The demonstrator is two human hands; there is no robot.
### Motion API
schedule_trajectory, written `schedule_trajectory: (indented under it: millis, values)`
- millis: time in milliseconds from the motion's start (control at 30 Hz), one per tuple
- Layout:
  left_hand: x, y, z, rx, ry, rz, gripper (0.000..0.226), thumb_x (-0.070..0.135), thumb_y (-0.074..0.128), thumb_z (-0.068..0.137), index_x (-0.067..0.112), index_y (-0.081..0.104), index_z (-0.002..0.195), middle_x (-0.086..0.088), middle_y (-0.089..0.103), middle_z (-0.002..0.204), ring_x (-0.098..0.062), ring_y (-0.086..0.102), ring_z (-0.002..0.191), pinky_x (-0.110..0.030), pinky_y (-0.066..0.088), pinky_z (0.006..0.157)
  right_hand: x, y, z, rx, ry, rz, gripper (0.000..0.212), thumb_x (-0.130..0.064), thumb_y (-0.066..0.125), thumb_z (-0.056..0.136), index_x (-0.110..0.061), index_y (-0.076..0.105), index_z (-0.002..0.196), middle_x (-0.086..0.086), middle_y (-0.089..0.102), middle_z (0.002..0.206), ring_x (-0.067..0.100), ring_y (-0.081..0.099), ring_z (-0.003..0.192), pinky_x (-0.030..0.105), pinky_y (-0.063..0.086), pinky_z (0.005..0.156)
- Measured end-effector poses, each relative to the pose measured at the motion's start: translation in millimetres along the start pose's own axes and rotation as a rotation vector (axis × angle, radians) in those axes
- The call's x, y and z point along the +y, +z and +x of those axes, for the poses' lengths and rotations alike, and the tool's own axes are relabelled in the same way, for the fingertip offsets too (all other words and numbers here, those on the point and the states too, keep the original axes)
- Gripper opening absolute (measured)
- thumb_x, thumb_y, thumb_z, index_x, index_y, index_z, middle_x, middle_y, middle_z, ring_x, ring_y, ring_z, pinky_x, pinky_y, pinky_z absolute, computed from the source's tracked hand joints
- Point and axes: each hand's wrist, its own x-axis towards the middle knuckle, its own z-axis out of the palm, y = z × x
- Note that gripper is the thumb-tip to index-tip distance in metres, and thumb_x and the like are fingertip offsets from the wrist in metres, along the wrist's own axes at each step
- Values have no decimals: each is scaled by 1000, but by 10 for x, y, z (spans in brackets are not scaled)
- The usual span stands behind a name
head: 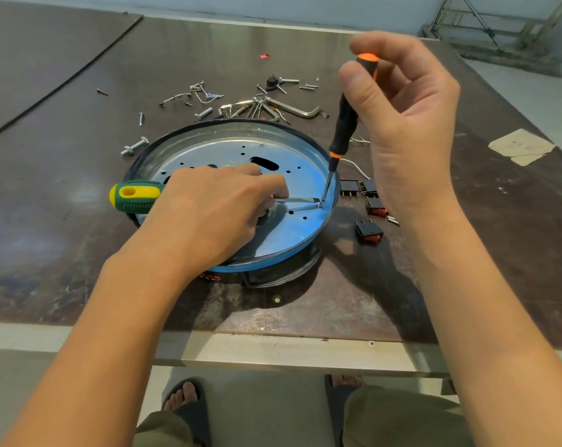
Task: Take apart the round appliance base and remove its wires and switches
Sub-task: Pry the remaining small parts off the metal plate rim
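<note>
Head cam rn: the round shiny metal appliance base (pixel 228 150) w/ the black rim sits mid-table on the dark brown worktop (pixel 79 253), open side up, towards the front edge.

I've got the L hand (pixel 215 208) lying over the dish, fingers curled tight round the green-and-yellow-handled flat screwdriver (pixel 134 196). Its handle sticks out left past the rim and the blade runs across to the inner wall on the right side.

The R hand (pixel 402 124) is up above the right rim, thumb + fingertips pinched on the top of the slim black-and-orange screwdriver (pixel 347 121), other fingers loosely curled. That one stands steep, tip down at the same spot by the wall. Afaict it's touching the flat blade's tip.

Just right of the base, loose on the table, are a few black rocker switches (pixel 369 232) w/ red buttons, plus a white wire (pixel 353 164) poking out from behind the R hand.

Behind the base there's a bunch of silver hex keys (pixel 273 106) and scattered screws & bolts (pixel 189 95), w/ one fat bolt (pixel 134 146) just beside the left rim. A beige tape patch (pixel 521 146) is stuck down far right.
</note>
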Motion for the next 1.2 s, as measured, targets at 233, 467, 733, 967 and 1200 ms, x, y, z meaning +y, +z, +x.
schedule_trajectory:
  millis: [233, 467, 733, 967, 1200]
  values:
    - [9, -8, -1, 1, -2, -5, 22, 31, 44, 100, 45, 51, 116, 14, 61, 107, -20, 54, 72, -25, 24, 47, 5, -29, 7, 4, 48, 74, 25, 3, 51, 100, 7, 57, 124, 26, 68, 106, 32, 69, 95, 35, 57, 83]
    - [2, 11, 8, -20, 0, 5, 23, 31, 43, 101, 47, 49, 117, 13, 61, 110, -22, 58, 77, -28, 37, 50, -92, -37, 22, -41, -28, 147, 19, 6, 51, 101, 3, 50, 120, 22, 61, 106, 27, 64, 87, 47, 58, 82]
    - [17, -13, 16, -39, -15, 28, 26, 36, 34, 99, 48, 46, 119, 15, 60, 111, -22, 59, 79, -25, 27, 47, -116, -231, 54, -368, 38, -642, 9, -15, 68, 90, -10, 74, 95, -16, 56, 65, 1, 47, 50, 11, 37, 54]
    - [15, -5, 30, -56, -20, 34, 22, 35, 39, 100, 46, 48, 116, 12, 59, 106, -23, 58, 76, -27, 35, 48, 11, -147, 0, -736, 389, -1002, 11, -37, 76, 81, -28, 77, 75, -4, 72, 78, 9, 63, 67, 23, 45, 54]
    - [17, -13, 26, -41, -25, 40, 25, 37, 35, 99, 48, 47, 118, 13, 59, 110, -23, 56, 76, -26, 30, 48, 2, -9, -13, -673, 487, -1040, 12, -29, 83, 78, -20, 77, 81, 3, 71, 76, 20, 69, 71, 39, 63, 68]
